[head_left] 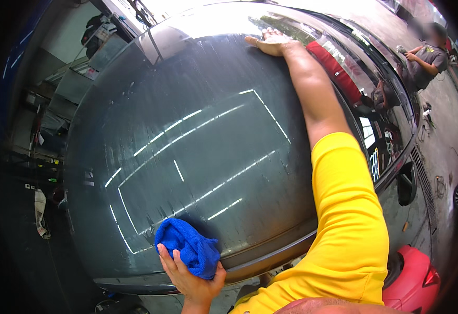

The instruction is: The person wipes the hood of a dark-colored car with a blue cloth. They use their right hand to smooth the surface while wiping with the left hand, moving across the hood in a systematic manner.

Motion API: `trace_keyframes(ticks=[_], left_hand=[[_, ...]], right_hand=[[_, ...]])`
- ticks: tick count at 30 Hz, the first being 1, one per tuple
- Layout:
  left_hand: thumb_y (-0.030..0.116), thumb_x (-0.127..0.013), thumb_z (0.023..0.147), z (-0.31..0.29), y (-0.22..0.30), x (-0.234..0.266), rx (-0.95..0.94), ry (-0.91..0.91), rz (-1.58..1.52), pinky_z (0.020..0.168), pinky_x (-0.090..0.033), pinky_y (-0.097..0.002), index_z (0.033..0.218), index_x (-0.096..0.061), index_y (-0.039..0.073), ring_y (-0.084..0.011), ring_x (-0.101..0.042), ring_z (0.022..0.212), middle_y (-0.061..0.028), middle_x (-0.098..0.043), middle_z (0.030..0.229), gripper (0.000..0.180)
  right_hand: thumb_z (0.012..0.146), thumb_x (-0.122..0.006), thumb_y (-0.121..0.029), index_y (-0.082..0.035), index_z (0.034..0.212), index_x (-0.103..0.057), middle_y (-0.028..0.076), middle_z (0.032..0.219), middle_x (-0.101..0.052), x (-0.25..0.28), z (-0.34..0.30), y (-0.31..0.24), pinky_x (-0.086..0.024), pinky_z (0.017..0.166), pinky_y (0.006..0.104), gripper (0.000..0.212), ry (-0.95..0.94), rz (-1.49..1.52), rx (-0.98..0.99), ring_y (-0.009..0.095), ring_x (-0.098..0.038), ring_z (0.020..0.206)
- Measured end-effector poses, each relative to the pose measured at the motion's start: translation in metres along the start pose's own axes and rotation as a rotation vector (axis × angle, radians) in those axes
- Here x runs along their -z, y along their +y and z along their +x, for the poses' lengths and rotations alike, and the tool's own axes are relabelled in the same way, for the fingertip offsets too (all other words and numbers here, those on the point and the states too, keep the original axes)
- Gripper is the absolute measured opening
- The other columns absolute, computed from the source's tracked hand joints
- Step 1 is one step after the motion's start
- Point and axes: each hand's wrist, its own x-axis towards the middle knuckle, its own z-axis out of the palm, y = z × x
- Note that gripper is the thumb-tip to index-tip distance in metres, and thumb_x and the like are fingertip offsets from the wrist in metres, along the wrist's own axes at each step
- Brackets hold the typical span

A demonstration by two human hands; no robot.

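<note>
A dark grey car hood (213, 136) with wet streaks and bright light reflections stretches out in front of me. My left hand (195, 280) grips a bunched blue microfiber cloth (189, 246) at the near edge of the hood, fingers on its left side and thumb on its right. Far across the hood, close to the windshield, my right hand (273, 43) rests on the panel. Its fingers are spread and no cloth shows under it. My right arm, in a yellow sleeve (346, 204), reaches along the windshield side.
The windshield (344, 68) and a side mirror (407, 184) lie to the right. A person in a grey shirt (429, 63) stands beyond, holding something small. A red car (415, 277) is at lower right. Shelving with clutter (74, 86) stands at left.
</note>
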Motion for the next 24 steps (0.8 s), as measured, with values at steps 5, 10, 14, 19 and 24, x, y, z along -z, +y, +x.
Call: trace_keyframes(ticks=[5,10,14,19,24], left_hand=[[0.035,-0.078,0.077,0.007,-0.003,-0.003,-0.003,0.014,0.001,0.115,-0.033,-0.0698,0.163,-0.024,0.003,-0.058,-0.034,0.148,-0.0369,-0.026,0.164,0.107],[0.036,-0.078,0.076,0.0,0.002,-0.005,0.04,0.014,0.007,0.117,-0.031,-0.0701,0.162,-0.024,0.003,-0.0573,-0.034,0.149,-0.0368,-0.026,0.164,0.107],[0.037,-0.079,0.076,0.0,0.006,-0.005,0.029,0.016,0.008,0.116,-0.031,-0.0711,0.162,-0.025,0.004,-0.0571,-0.034,0.149,-0.0365,-0.027,0.164,0.108],[0.035,-0.079,0.075,0.0,0.003,-0.002,0.025,0.0,-0.023,0.117,-0.031,-0.0692,0.162,-0.025,0.003,-0.0579,-0.033,0.149,-0.0373,-0.026,0.164,0.107],[0.039,-0.079,0.077,0.0,0.001,-0.001,0.02,0.022,-0.012,0.115,-0.033,-0.0704,0.163,-0.026,0.005,-0.0591,-0.035,0.147,-0.037,-0.027,0.164,0.106]], right_hand=[[0.092,-0.034,-0.089,-0.006,0.167,-0.022,0.017,0.175,-0.018,0.009,-0.031,-0.001,-0.015,0.133,0.0435,0.113,0.009,-0.029,0.021,0.031,-0.015,0.162],[0.096,-0.02,-0.088,0.005,0.165,-0.015,0.022,0.175,-0.011,0.014,-0.125,0.027,-0.009,0.133,0.0419,0.116,-0.155,-0.1,0.102,0.031,-0.008,0.163],[0.095,-0.018,-0.089,0.007,0.165,-0.013,0.024,0.174,-0.01,0.013,-0.13,0.038,-0.009,0.133,0.0423,0.119,-0.151,-0.092,0.125,0.032,-0.007,0.163],[0.098,-0.025,-0.084,0.004,0.166,-0.014,0.022,0.175,-0.01,0.018,-0.024,0.017,-0.008,0.134,0.0413,0.112,-0.089,-0.092,-0.032,0.033,-0.006,0.163],[0.098,-0.027,-0.084,0.004,0.165,-0.019,0.022,0.174,-0.015,-0.004,0.006,0.017,-0.013,0.133,0.0427,0.111,-0.024,-0.01,-0.013,0.031,-0.011,0.163]])
